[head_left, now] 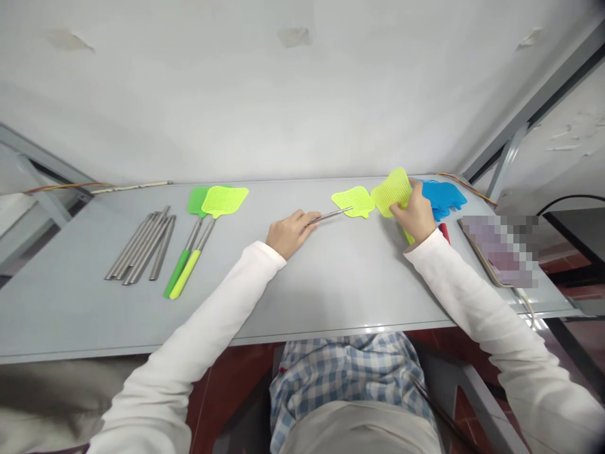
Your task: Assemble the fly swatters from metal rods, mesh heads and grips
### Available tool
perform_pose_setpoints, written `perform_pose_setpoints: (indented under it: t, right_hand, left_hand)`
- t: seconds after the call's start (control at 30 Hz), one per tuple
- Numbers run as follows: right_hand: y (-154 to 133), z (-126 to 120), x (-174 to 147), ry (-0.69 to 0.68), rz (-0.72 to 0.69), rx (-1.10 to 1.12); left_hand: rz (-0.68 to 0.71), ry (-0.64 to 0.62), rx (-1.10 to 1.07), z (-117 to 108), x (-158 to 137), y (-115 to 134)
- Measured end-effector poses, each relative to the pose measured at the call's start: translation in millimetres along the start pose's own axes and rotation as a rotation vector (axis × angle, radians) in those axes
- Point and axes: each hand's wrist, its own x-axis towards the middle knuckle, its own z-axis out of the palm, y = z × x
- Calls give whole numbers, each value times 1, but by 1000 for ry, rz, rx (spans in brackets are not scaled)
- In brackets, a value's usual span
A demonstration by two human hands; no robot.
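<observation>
"Steadying the metal rod (331, 215) seems the main thing; how does the left hand (292, 232) have it?"

"Its fingers are curled around the rod, which points rightward, tip over the lime head (357, 197) lying on the tabletop (326, 284). I can't tell if they touch"

"And the right hand (416, 211)?"

"Its fingers pinch a 2nd lime mesh (396, 188) by its right side, just beside the blue heads (447, 194)"

"How would you handle them?"

"Firmly on the rod, yet with enough give to turn it. That mesh looks thin and probably bends, so I'd pinch near a neck, not the wide part. The 2 limes sit so close that edges could snag; lift 1 clear. The 2 swatters (186, 273) and loose tubes (145, 246) lie well apart, leftward"
</observation>
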Motion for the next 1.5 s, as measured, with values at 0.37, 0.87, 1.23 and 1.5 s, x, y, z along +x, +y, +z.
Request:
perform_pose_setpoints:
  t: [0.37, 0.87, 1.23, 1.5]
  right_hand:
    - [-26, 8, -10, 16, 233, 793]
    - [-48, 20, -37, -326, 518, 1459]
    - [-44, 26, -37, -389, 650, 1488]
    - [-45, 26, -38, -373, 616, 1471]
  left_hand:
    - [-24, -6, -46, 1, -1, 1]
    - [-36, 40, -110, 0, -3, 4]
    - [-28, 68, -208, 3, -4, 2]
    - [-14, 64, -186, 6, -5, -1]
